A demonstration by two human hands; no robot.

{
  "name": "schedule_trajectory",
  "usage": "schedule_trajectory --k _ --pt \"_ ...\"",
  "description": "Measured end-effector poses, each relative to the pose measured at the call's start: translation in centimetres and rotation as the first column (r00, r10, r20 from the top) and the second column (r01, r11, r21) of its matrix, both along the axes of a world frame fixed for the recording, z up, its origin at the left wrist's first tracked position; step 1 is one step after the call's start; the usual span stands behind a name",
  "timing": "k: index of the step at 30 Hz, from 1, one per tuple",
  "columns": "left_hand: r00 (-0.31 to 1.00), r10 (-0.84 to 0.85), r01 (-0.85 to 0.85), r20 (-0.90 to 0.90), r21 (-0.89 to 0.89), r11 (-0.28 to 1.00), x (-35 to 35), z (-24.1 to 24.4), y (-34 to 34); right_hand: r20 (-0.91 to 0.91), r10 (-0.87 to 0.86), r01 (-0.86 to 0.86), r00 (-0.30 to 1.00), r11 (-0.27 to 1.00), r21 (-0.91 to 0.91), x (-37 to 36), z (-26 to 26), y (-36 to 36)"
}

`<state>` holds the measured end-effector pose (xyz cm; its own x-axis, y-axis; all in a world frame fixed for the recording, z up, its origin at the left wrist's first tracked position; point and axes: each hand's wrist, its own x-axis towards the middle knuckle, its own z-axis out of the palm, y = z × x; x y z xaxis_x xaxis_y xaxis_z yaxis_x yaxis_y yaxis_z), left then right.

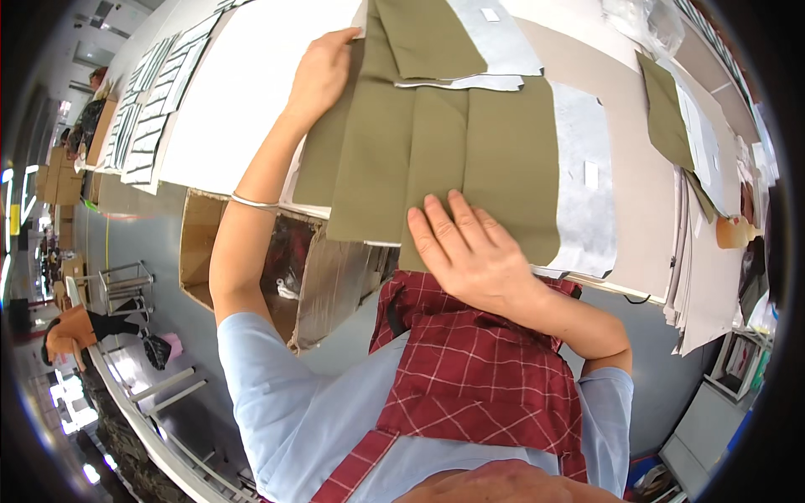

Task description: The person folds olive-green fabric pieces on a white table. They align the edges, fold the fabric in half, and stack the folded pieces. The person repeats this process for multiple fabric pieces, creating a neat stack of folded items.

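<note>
Olive-green fabric panels [509, 151] lie overlapped on the table in front of me, with pale grey-white backing [585, 207] showing along their right side. A smaller olive piece [434, 38] rests across the far end of the stack. My right hand [471, 251] presses palm down on the near part of the panels, fingers extended and slightly apart. At the far left edge of the stack is my left hand [321, 72], one finger pointing to a pale edge; whether it pinches anything cannot be made out.
Striped pieces [166, 82] lie at the table's far left. More olive fabric [666, 113] and a bottle [736, 232] are at right. An open cardboard box [308, 283] stands below the table edge. A person in orange [69, 333] is off to the left.
</note>
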<state>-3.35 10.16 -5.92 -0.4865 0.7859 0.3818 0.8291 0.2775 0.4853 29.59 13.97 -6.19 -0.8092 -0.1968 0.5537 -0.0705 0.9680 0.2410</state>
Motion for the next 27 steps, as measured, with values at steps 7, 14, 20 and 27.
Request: schedule_trajectory --k 7,14,20,27 --pt "0.912 0.219 -0.159 0.347 -0.194 0.968 -0.9 2.3 4.3 0.202 0.153 -0.029 0.967 0.86 -0.51 1.6 3.9 1.8" --pt "0.882 0.254 -0.227 0.397 -0.114 0.967 -3.8 1.6 8.3 0.157 -0.091 0.167 0.983 0.793 -0.586 -4.6 3.7 19.2" --pt "0.676 0.15 -0.127 0.722 -0.086 0.988 -1.6 3.8 9.8 0.437 -0.194 0.478 0.878 0.379 -0.792 -9.6 2.7 25.9" --pt "0.699 -0.208 0.071 0.684 0.223 0.972 -1.0 3.8 11.3 0.458 -0.038 0.457 0.888 -0.034 -0.889 -12.8 1.7 28.6"
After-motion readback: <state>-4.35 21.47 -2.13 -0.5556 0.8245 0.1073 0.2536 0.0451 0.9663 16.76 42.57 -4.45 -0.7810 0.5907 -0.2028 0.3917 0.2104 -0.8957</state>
